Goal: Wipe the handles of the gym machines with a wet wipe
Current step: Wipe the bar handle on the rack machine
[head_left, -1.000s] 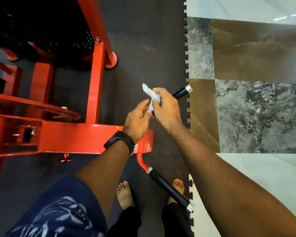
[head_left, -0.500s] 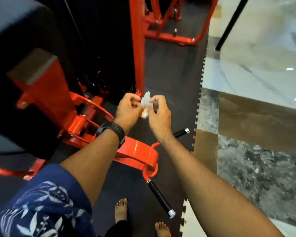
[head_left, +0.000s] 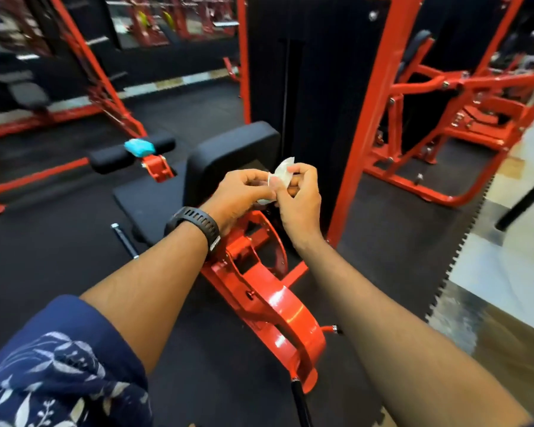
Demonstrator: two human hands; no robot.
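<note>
A small white wet wipe [head_left: 280, 173] is held up in front of me, pinched between my left hand [head_left: 239, 194] and my right hand [head_left: 299, 198]. Both hands hover above a red gym machine arm [head_left: 272, 306]. A black handle [head_left: 301, 405] with a metal collar sticks out from the arm's near end at the bottom. Another black handle [head_left: 124, 240] with a silver cap shows to the left, beside the black seat pad [head_left: 145, 201]. My left wrist wears a black watch [head_left: 195, 224].
A black back pad [head_left: 228, 155] and a tall weight stack housing [head_left: 293, 87] with red posts stand ahead. A teal pack [head_left: 139, 147] lies on a black roller pad at the left. More red machines [head_left: 463, 118] fill the right. Marble floor [head_left: 506, 278] borders the black mat.
My view has swung up from the floor and handles to the machine ahead. Both hands stayed together on the wipe and lifted away from the far handle.
</note>
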